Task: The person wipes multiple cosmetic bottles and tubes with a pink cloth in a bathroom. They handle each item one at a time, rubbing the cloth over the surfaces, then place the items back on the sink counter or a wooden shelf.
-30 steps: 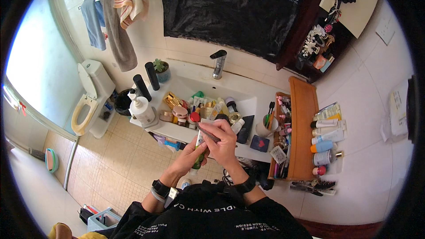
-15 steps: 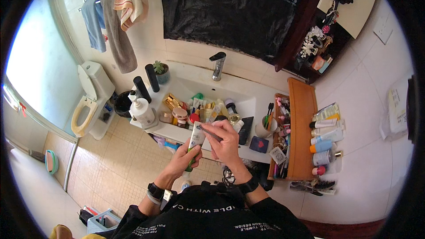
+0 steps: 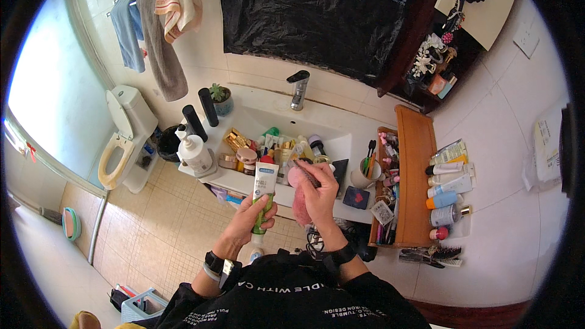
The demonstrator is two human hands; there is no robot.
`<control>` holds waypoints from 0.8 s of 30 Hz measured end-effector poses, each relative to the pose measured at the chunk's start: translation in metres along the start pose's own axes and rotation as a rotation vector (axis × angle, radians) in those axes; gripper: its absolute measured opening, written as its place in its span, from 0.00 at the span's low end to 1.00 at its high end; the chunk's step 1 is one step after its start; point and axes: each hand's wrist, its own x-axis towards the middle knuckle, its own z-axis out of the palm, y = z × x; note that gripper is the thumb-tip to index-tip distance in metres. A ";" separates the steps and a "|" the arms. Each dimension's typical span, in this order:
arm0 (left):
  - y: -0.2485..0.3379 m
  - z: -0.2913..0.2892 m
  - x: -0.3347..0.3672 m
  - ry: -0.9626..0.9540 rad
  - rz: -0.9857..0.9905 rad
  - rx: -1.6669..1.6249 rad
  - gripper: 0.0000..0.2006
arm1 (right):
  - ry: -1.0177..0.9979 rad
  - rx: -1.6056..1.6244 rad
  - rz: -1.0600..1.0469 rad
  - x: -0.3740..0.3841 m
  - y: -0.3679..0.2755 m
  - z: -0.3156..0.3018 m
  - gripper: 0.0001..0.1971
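Observation:
A white squeeze tube [image 3: 264, 181] with a blue band at its upper end and a green lower part stands nearly upright in my left hand [image 3: 251, 215], whose fingers are wrapped round the green part. My right hand [image 3: 322, 192] pinches a pink and dark grey cloth [image 3: 301, 208], part of which hangs below the fingers. A gap separates the cloth from the tube. Behind both hands, the sink [image 3: 332, 140] holds several cosmetic jars, tubes and bottles, including gold-coloured boxes [image 3: 236, 140] and a round compact [image 3: 246, 155]. My right hand covers some of them.
A white pump bottle [image 3: 195, 153] and two black cylinders stand left on the counter, near a potted succulent [image 3: 222, 100]. The faucet [image 3: 298, 90] rises behind. To the right are a cup with toothbrushes [image 3: 365, 175], a dark square case [image 3: 356, 198] and a wooden box [image 3: 417, 176] of small items.
The cloth has come off the tube's upper part as my right hand moved right. The tube now stands more upright, and more of the pink cloth shows.

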 end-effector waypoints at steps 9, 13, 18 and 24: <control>0.000 0.006 0.003 0.001 -0.037 0.032 0.07 | -0.138 -0.115 -0.214 -0.008 -0.001 0.005 0.14; -0.001 0.008 0.001 0.006 -0.059 0.119 0.07 | -0.162 -0.075 -0.140 -0.004 0.000 0.007 0.15; -0.002 0.006 0.002 0.002 -0.035 0.151 0.07 | -0.204 -0.076 -0.145 -0.004 0.001 0.005 0.16; -0.005 0.001 0.006 -0.038 -0.045 -0.047 0.21 | -0.011 0.001 -0.142 -0.005 0.006 0.001 0.15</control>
